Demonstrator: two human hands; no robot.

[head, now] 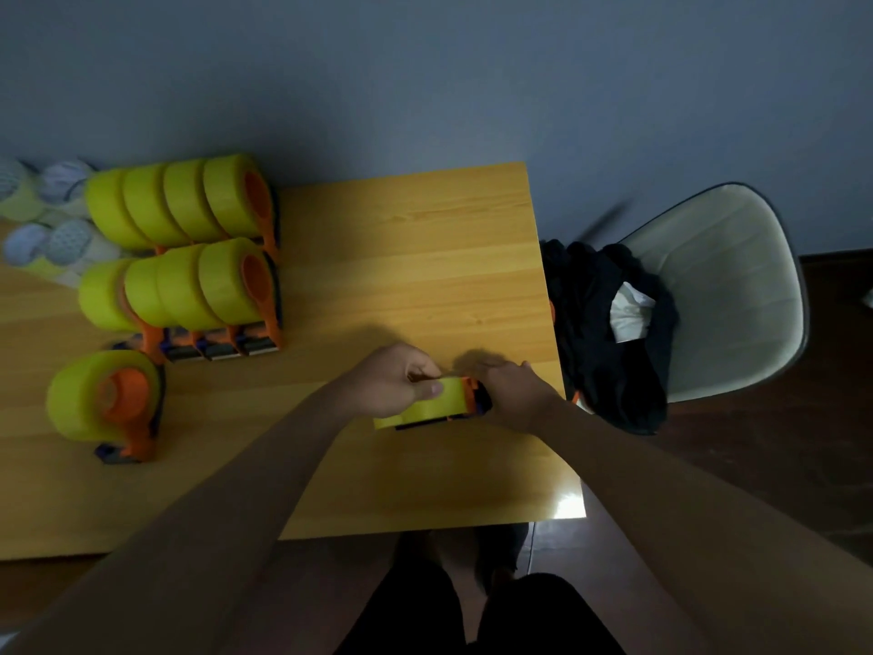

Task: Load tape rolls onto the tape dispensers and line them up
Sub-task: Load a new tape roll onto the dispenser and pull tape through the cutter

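I see a wooden table point(425, 257) with a yellow top. At about ten o'clock on it stand two rows of loaded tape dispensers point(189, 257), side by side and touching, each with a yellow-green roll on an orange frame. At about nine o'clock one more loaded dispenser point(106, 401) stands alone, near the rows. Far out at ten o'clock, by the table's edge, lie spare tape rolls point(47, 215), too blurry to count. Near the middle, toward four o'clock, a dispenser with a yellow roll point(432, 404) rests on the wood.
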